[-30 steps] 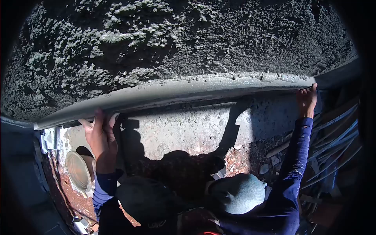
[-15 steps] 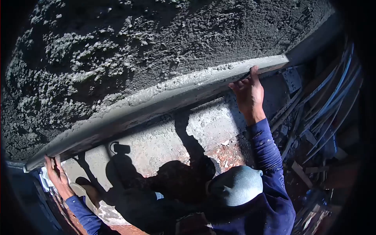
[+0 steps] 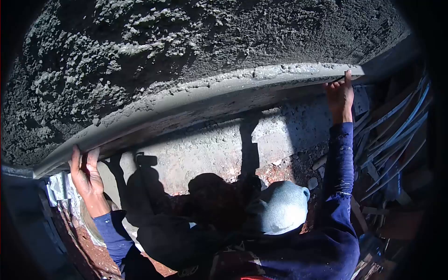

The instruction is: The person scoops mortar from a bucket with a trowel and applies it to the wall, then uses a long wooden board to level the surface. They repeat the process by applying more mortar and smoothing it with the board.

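A long grey screed board (image 3: 196, 95), coated in mortar, lies slantwise across the view against rough wet plaster (image 3: 154, 51). Loose mortar is heaped along its upper edge. My left hand (image 3: 88, 182) grips the lower edge near the left end, its fingers pointing up and the palm partly showing. Near the right end, my right hand (image 3: 340, 98) has its fingers curled at the lower edge. Both arms are in blue sleeves. How far the fingers reach behind the board is hidden.
A person's pale cap (image 3: 282, 210) is between my arms, below the board. Bare wall (image 3: 200, 149) with several shadows shows under it. Bent strips and cables (image 3: 396, 126) and broken pieces lie at the right. Reddish soil (image 3: 84, 238) is at lower left.
The board's left end and my left hand are higher in view. My right hand has shifted right and slightly up in view. The camera view has shifted too. Both hands stay on the board.
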